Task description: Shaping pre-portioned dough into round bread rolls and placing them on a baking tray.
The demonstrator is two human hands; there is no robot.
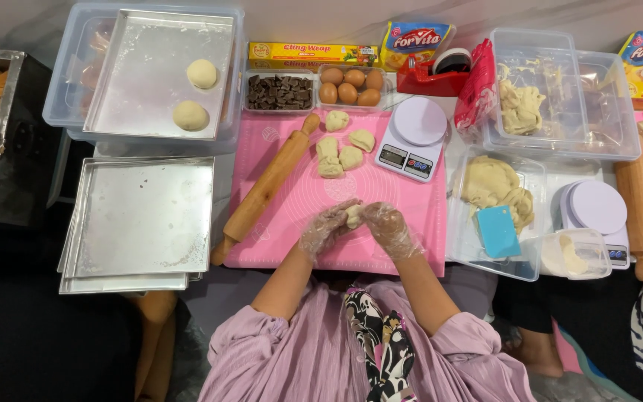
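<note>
yellow wrap box (pixel 312 53) behind eggs (pixel 350 85)

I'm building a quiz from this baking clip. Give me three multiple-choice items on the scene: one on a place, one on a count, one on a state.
1. Where does the rolling pin nearest the hands lie?
A. on the left part of the pink mat
B. inside the upper tray
C. on the scale

2. How many dough balls sit in the upper metal tray?
A. none
B. two
C. five

3. What are the left hand and right hand doing?
A. resting flat and empty
B. both closed around a dough piece
C. gripping the rolling pin

Answers: 1 A, the pin lies slantwise along the mat's left side. 2 B, two round balls show in the tray. 3 B, both gloved hands meet on one small piece above the mat.
</note>
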